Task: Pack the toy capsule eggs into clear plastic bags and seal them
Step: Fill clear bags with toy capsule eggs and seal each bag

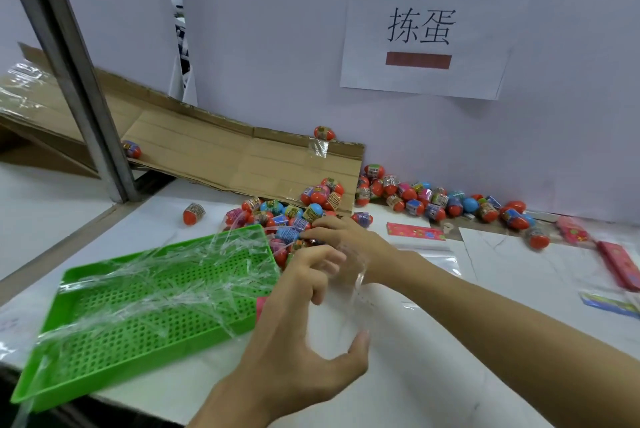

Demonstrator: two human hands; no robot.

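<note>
The eggs (294,216) lie loose in a heap on the table (433,375), at about 12 o'clock from the hands, and a second row of eggs runs along the wall (571,115) toward 2 o'clock. I see no filled and sealed bag, so the packing seems to be near its beginning, with most of the work left. The right hand (341,235) reaches into the heap with curled fingers; whether it already pinches an egg, I cannot tell. The left hand (304,323) holds a clear bag (346,292), fingers and thumb spread around its mouth to keep it open. At 9 o'clock lies a green tray (114,334) with crumpled film (166,275) on it. Flat bags (436,254) wait at 2 o'clock.
</note>
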